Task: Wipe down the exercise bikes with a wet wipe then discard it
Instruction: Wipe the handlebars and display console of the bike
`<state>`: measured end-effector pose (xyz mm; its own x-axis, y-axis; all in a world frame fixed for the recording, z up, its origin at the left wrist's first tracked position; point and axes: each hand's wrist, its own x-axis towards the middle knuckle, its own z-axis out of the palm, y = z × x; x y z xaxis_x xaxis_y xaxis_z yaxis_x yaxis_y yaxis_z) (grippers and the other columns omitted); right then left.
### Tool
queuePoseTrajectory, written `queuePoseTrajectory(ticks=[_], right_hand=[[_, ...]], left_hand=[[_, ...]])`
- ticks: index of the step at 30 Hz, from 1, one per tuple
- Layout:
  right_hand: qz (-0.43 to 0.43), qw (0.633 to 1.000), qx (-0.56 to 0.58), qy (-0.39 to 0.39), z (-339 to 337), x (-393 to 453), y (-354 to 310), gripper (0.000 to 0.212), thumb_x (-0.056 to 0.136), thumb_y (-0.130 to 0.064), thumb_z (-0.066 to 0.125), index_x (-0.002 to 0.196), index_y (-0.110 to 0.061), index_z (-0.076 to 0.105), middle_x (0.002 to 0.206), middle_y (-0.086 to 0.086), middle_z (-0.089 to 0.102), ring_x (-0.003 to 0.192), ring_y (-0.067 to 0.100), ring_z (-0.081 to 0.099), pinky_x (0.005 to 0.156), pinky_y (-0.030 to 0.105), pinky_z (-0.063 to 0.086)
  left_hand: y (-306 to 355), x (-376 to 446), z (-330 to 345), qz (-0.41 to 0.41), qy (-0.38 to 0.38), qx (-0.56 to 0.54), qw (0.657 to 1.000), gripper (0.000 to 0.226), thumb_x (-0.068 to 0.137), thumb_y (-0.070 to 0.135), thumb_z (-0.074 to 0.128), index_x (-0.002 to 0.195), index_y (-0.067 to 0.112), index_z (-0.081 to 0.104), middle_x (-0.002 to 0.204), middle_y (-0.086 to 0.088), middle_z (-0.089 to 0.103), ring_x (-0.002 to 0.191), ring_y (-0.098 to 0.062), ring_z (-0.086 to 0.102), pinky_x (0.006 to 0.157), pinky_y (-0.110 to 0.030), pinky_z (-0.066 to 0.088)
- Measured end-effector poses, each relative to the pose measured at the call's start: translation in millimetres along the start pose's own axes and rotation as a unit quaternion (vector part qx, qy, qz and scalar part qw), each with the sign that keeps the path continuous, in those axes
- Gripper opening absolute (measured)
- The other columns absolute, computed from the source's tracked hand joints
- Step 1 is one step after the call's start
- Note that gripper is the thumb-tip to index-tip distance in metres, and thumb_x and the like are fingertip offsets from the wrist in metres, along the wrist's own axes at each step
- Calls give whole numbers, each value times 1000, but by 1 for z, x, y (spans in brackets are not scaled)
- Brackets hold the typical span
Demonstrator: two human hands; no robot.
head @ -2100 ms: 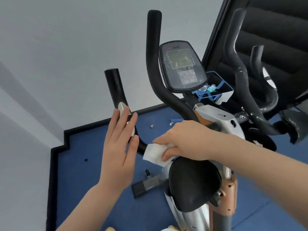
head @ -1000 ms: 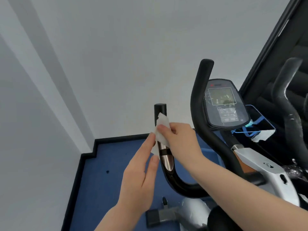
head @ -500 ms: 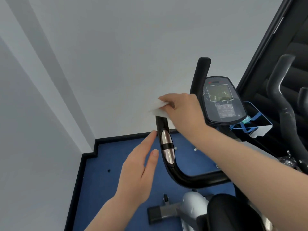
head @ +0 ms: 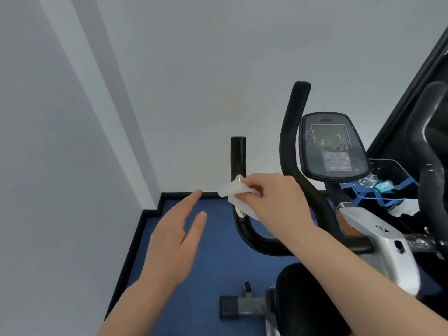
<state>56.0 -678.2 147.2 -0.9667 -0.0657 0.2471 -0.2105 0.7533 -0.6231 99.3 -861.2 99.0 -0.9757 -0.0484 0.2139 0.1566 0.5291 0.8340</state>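
Note:
An exercise bike stands at the right, with a black left handlebar (head: 238, 156) rising upright and a taller right handlebar (head: 291, 141) beside a dark console (head: 331, 146). My right hand (head: 276, 200) pinches a white wet wipe (head: 236, 194) against the left handlebar, over its metal pulse sensor. My left hand (head: 177, 241) hovers left of that bar with straight fingers, touching nothing. The black saddle (head: 305, 294) shows at the bottom, partly hidden by my right forearm.
Grey walls meet in a corner at the left, edged by a black skirting (head: 150, 214) around blue floor (head: 208, 263). A blue holder (head: 378, 187) with small items hangs right of the console. A second bike's black handlebar (head: 434, 141) stands at the far right.
My right hand has slid the wipe from the top of the left handlebar down onto the metal sensor. My left hand has stayed open beside the bar.

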Motion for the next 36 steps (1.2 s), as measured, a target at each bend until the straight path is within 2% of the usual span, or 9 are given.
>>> queuePoseTrajectory(ticks=[4, 8, 13, 19, 21, 24, 28, 33, 36], right_hand=[[4, 1000, -11, -8, 5, -17, -15, 13, 85, -35, 62, 86, -25, 71, 72, -5, 67, 71, 14, 59, 64, 30, 46], [19, 999, -16, -33, 17, -43, -33, 16, 85, -40, 61, 90, -29, 70, 78, -7, 68, 74, 13, 61, 67, 30, 50], [37, 997, -62, -17, 47, -76, -61, 17, 90, -40, 56, 97, -32, 68, 79, -10, 67, 76, 10, 58, 69, 26, 48], [156, 982, -104, 11, 89, -137, -81, 17, 90, -37, 53, 95, -27, 67, 83, -6, 69, 79, 14, 61, 71, 32, 50], [205, 971, -120, 24, 99, -161, -84, 16, 90, -34, 53, 94, -24, 66, 83, -4, 69, 80, 16, 61, 70, 32, 49], [279, 948, -147, 45, 100, -204, -87, 16, 88, -32, 53, 87, -21, 64, 74, -2, 64, 77, 21, 59, 59, 30, 41], [369, 907, -190, 73, 83, -272, -100, 19, 91, -33, 49, 93, -28, 67, 85, -3, 68, 80, 20, 59, 66, 32, 47], [456, 851, -230, 122, 56, -356, -109, 20, 92, -34, 47, 95, -28, 66, 83, -3, 68, 78, 23, 60, 64, 30, 45], [498, 822, -231, 152, 40, -412, -114, 18, 90, -34, 49, 91, -24, 65, 82, -2, 68, 80, 23, 62, 65, 32, 48]], left_hand=[[-5, -3, -15, 12, 0, 39, 999, 39, 94, 29, 49, 133, 31, 50, 130, 22, 52, 119, -1, 48, 105, -30, 38], [-19, -13, -33, 43, -17, 80, 996, 39, 93, 26, 51, 132, 29, 51, 129, 19, 53, 121, -5, 48, 104, -33, 38], [-50, -19, -60, 65, -82, 109, 988, 41, 93, 30, 50, 134, 32, 48, 133, 18, 51, 124, -7, 47, 105, -34, 38], [-87, -29, -91, 136, -179, 141, 964, 38, 94, 37, 48, 131, 32, 51, 135, 23, 47, 127, 0, 40, 105, -29, 37], [-99, -36, -93, 154, -219, 143, 953, 38, 93, 40, 46, 130, 33, 52, 134, 23, 47, 127, 0, 41, 105, -28, 37], [-107, -53, -86, 170, -284, 139, 934, 36, 93, 33, 50, 129, 31, 53, 134, 21, 49, 127, -1, 42, 105, -27, 36], [-90, -87, -66, 230, -370, 132, 890, 35, 93, 32, 50, 128, 33, 53, 133, 23, 48, 125, 0, 42, 101, -28, 40], [-45, -140, -30, 313, -438, 107, 836, 36, 94, 30, 50, 129, 28, 54, 133, 20, 49, 125, -2, 42, 97, -14, 28], [-20, -183, -14, 353, -465, 95, 806, 34, 93, 29, 51, 127, 28, 56, 132, 18, 52, 120, -5, 47, 94, -18, 35]])
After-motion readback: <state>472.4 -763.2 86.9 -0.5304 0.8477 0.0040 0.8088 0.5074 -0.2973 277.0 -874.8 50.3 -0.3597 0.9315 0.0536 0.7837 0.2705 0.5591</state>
